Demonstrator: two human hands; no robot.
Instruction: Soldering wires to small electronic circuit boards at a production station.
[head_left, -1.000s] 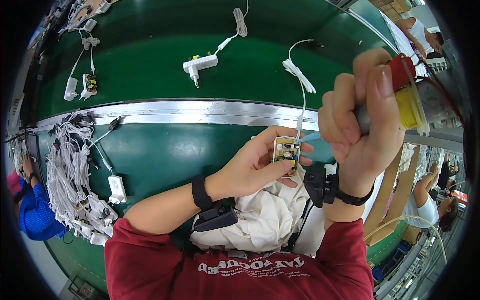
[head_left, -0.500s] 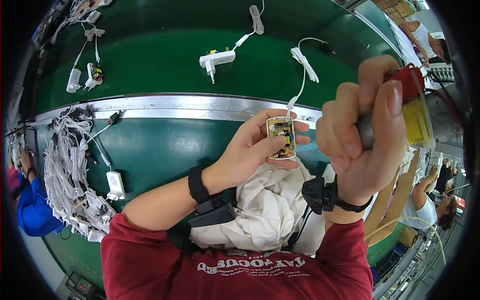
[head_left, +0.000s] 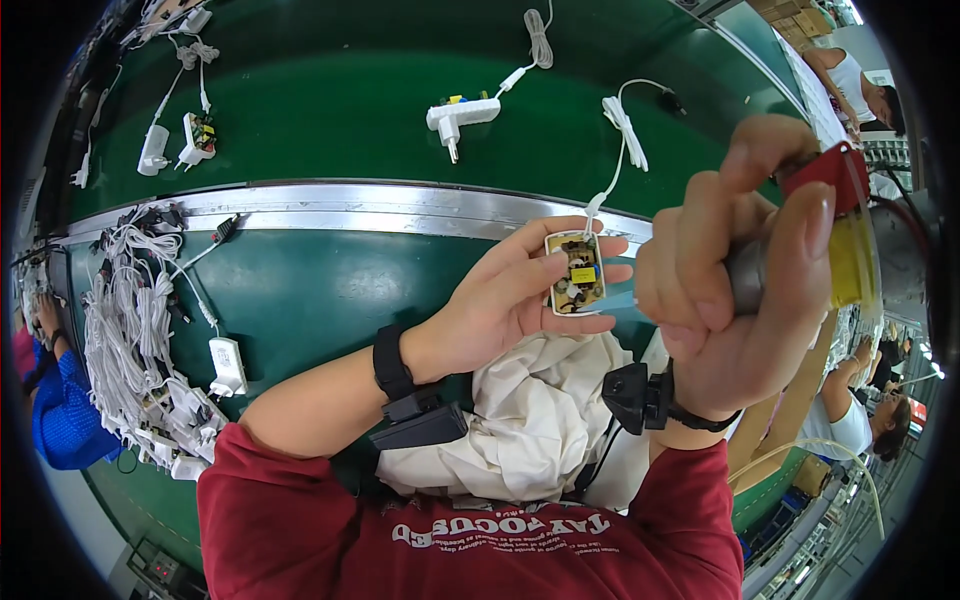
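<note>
My left hand [head_left: 490, 285] holds an opened white power adapter [head_left: 577, 272], its circuit board facing up. The thumb presses on the board's upper left part, and the fingers reach under the casing. A white cord leads from the adapter's top end. My right hand [head_left: 740, 270] is closed around a dispensing gun [head_left: 850, 270] with a grey barrel, a yellow band and a red lever. Its pale blue nozzle [head_left: 620, 302] points left at the board's lower right corner; whether the tip touches cannot be made out.
Past a metal rail [head_left: 330, 210], a green belt [head_left: 330, 110] carries several adapters, including a white plug adapter [head_left: 463, 115]. Bundled white cords [head_left: 130, 310] and adapters are piled at left, near a lone adapter [head_left: 227, 367]. White cloth [head_left: 520, 420] lies before me. Other people are at both sides.
My left thumb has moved up the board. The nozzle has come over the board's lower end as my right hand shifted slightly. Adapters on the belt have moved right.
</note>
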